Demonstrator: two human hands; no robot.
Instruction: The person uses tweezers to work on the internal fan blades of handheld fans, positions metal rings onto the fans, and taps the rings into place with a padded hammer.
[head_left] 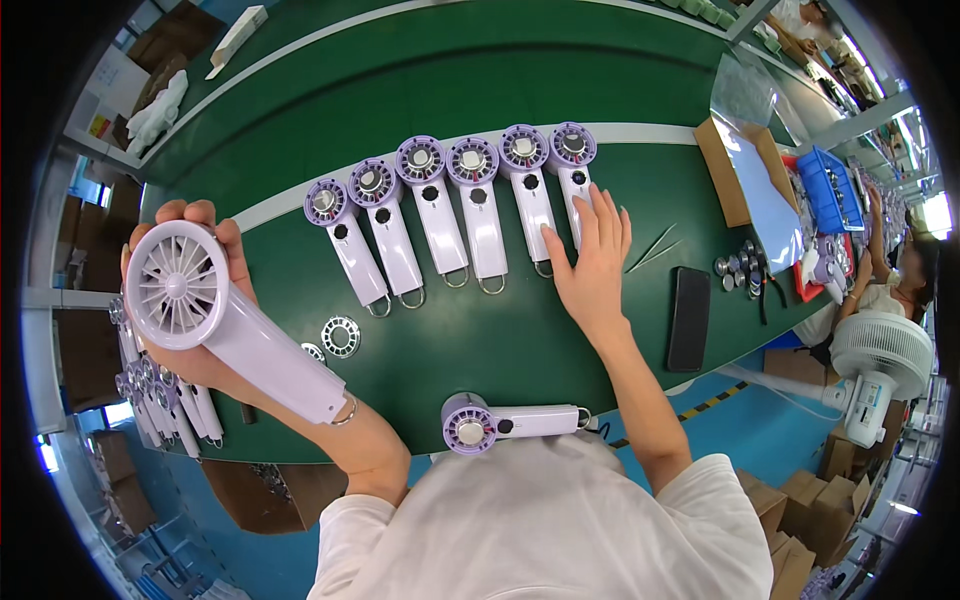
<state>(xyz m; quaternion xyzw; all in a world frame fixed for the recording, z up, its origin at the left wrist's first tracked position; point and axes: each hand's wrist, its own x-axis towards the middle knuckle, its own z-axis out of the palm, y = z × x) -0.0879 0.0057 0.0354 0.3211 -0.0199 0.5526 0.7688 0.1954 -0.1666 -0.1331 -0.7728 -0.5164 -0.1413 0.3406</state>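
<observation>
View from the head down over a green worktop [400, 370], with a person's white-sleeved arms reaching across it. The left hand [200, 212] is raised at the left, fingers curled around the back of a lilac handheld fan [262, 352]; its round, spoked face is turned toward the viewer (much of the palm is hidden behind it). The fan's handle slants down to the right, over the forearm, ending in a metal loop.

The right hand [592, 268] is spread, palm down, at the right end of a row of six fans [437, 228]. Its fingers lie over the handle of the last fan and its thumb is beside the handle of the fifth; whether it presses on either, I cannot tell. All six have their heads pointing away from the person and their loops nearer, though the last loop is out of sight.

Another fan [535, 421] lies sideways at the near edge, against the person's shirt, head to the left. Near the held fan's handle is a silver ring [341, 322], with a second partly covered.

To the right are tweezers [651, 248], a black phone [689, 320], small round metal parts [735, 268] and a blue bin [828, 185].
</observation>
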